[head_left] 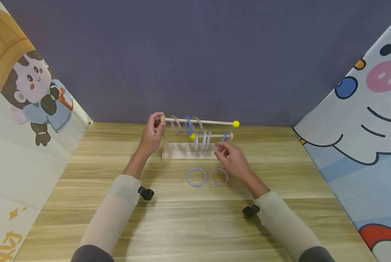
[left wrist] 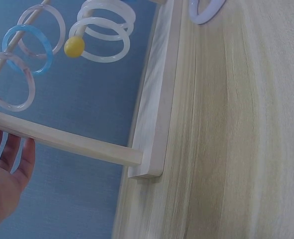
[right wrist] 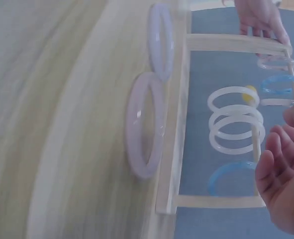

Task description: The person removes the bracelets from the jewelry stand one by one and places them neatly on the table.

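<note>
A wooden rack (head_left: pixel 182 155) stands at the back of the table, with two rods ending in yellow balls. My left hand (head_left: pixel 151 136) grips the top of its left post, fingers behind the wood. Two pale clear rings and a blue ring (head_left: pixel 191 128) hang on the upper rod (head_left: pixel 215 122). White rings (head_left: pixel 204 141) and another blue ring (head_left: pixel 225 136) hang on the lower rod. My right hand (head_left: pixel 233 160) hovers before the rack's right end, fingers loosely bent and holding nothing. In front lie a lavender ring (head_left: pixel 196 186) and a pinkish ring (head_left: pixel 219 185).
The wood-grain table (head_left: pixel 195 225) meets a dark blue-grey wall (head_left: pixel 195 65) right behind the rack. Cartoon-printed panels (head_left: pixel 5 145) flank both sides. Small black cameras (head_left: pixel 146 193) sit on both wrists.
</note>
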A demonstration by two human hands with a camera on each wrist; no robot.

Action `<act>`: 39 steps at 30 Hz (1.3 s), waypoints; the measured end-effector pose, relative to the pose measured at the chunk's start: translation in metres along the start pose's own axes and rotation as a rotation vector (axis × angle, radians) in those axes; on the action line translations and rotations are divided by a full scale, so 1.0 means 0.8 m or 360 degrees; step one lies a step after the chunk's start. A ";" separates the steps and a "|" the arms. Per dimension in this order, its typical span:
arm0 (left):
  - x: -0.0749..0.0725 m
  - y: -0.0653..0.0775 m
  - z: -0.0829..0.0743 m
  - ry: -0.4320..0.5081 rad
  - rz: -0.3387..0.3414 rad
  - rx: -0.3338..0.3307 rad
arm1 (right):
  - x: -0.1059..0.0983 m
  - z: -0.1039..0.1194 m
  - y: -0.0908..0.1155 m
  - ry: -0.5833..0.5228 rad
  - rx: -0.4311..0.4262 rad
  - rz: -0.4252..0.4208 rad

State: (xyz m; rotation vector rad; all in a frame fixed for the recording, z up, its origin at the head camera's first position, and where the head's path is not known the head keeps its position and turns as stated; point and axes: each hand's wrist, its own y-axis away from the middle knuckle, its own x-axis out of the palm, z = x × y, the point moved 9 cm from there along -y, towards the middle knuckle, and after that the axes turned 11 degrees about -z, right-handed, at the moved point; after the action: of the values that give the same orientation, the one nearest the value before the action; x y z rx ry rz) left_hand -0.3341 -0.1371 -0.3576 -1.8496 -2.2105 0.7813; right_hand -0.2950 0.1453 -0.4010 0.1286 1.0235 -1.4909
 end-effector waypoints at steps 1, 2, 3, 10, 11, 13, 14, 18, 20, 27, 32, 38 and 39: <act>0.000 0.000 0.000 -0.0002 0.0000 -0.0001 | 0.000 -0.001 -0.003 -0.0023 0.0025 -0.0029; 0.000 0.000 0.001 -0.0001 0.0001 -0.0004 | -0.001 -0.001 -0.006 -0.0043 0.0047 -0.0056; 0.000 0.000 0.001 0.0005 0.0002 -0.0007 | -0.001 0.000 -0.009 -0.0056 0.0061 -0.0082; 0.000 -0.001 0.003 0.0031 0.0007 -0.0023 | 0.002 0.014 -0.028 -0.0119 0.0091 -0.0210; 0.000 -0.001 0.003 0.0032 0.0007 -0.0022 | 0.003 0.016 -0.030 -0.0137 0.0107 -0.0224; 0.000 0.000 0.002 0.0031 0.0008 -0.0022 | 0.006 0.018 -0.035 -0.0163 0.0140 -0.0247; 0.000 0.000 0.002 0.0030 0.0008 -0.0023 | 0.007 0.018 -0.037 -0.0181 0.0159 -0.0255; -0.001 0.000 0.000 0.0024 0.0004 -0.0031 | 0.014 0.021 -0.045 -0.0238 0.0213 -0.0281; -0.001 0.000 -0.001 0.0015 0.0001 -0.0033 | 0.018 0.023 -0.049 -0.0271 0.0221 -0.0297; -0.001 0.002 -0.006 -0.0014 0.0009 -0.0049 | 0.027 0.027 -0.058 -0.0374 0.0233 -0.0319; -0.001 0.002 -0.005 -0.0025 0.0014 -0.0059 | 0.034 0.029 -0.061 -0.0419 0.0280 -0.0320; -0.001 0.002 -0.008 -0.0007 0.0006 -0.0023 | 0.035 0.033 -0.065 -0.0358 0.0232 -0.0363; -0.001 0.002 -0.008 -0.0002 0.0005 -0.0018 | 0.035 0.035 -0.066 -0.0342 0.0221 -0.0370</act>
State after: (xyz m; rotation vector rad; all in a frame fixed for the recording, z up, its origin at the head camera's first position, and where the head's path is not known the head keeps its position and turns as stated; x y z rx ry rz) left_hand -0.3299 -0.1360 -0.3524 -1.8591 -2.2177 0.7722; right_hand -0.3328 0.0982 -0.3749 -0.0538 0.7809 -1.7459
